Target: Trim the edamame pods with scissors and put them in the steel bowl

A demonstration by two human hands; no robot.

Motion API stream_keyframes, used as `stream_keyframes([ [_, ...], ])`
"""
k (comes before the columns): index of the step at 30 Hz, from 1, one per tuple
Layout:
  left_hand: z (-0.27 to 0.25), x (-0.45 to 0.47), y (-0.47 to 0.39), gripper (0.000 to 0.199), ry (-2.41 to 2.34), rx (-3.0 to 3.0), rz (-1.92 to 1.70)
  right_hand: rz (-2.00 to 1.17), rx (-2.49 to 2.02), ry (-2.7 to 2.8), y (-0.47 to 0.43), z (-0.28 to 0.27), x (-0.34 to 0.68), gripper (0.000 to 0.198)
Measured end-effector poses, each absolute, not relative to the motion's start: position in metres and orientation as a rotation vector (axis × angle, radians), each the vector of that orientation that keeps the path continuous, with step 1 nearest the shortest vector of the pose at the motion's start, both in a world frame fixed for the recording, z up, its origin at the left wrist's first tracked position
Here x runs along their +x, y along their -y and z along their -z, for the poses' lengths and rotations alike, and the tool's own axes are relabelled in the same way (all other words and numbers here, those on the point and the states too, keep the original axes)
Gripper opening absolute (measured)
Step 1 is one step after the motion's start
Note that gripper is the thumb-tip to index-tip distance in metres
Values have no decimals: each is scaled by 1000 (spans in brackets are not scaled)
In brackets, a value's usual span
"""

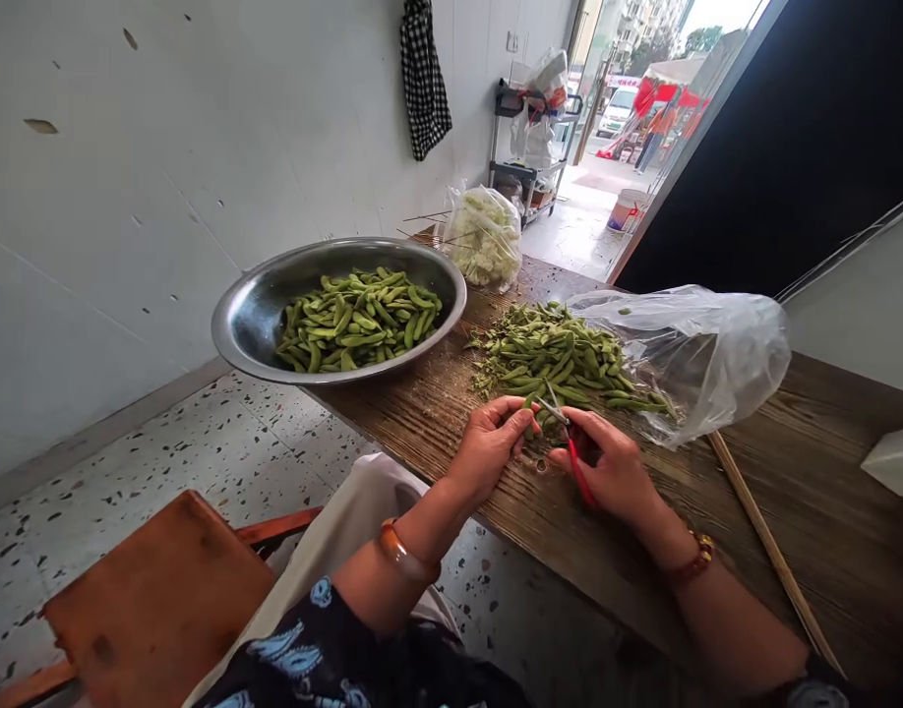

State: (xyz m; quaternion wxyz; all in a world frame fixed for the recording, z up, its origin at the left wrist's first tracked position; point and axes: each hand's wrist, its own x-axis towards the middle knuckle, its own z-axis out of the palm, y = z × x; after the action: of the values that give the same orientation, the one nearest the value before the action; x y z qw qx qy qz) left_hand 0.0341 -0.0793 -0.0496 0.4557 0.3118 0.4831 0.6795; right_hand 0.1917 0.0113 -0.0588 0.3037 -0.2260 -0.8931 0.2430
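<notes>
The work looked well under way but unfinished; a wide, oval, shiny metal basin [230, 334] at the left of centre held a broad heap of plump green bean pods [359, 320], which seemed to be the finished share, though their ends were too small to check. A loose pile of green pods mixed with leafy scraps [562, 359] lay right of centre on the brown, wood-grained surface [827, 472]; this appeared to be what was left, a sizeable amount, spread beside a crumpled, clear plastic bag [732, 344].

One single green pod [528, 405] was in hand near the centre of the frame, just in front of the pile; the left hand [500, 428] pinched it between thumb and fingers; the right hand [606, 462] was closed around a pair of red-handled metal scissors [580, 472], their blades parted close to the pod. That pod's trimming seemed to be the step in progress; whether either tip had been cut could not be told, since fingers and blades crowded it.
</notes>
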Motion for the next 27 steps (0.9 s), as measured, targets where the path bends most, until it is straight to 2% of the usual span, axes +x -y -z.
stream_keyframes([
  [13,51,38,80,22,-1382,1322,-1561,-596,-475,2430,-11,58,192,49],
  [22,51,37,79,23,-1530,1355,-1544,-572,-552,2461,-9,56,195,45],
  [27,51,39,81,22,-1447,1145,-1554,-610,-554,2433,-6,59,193,37],
])
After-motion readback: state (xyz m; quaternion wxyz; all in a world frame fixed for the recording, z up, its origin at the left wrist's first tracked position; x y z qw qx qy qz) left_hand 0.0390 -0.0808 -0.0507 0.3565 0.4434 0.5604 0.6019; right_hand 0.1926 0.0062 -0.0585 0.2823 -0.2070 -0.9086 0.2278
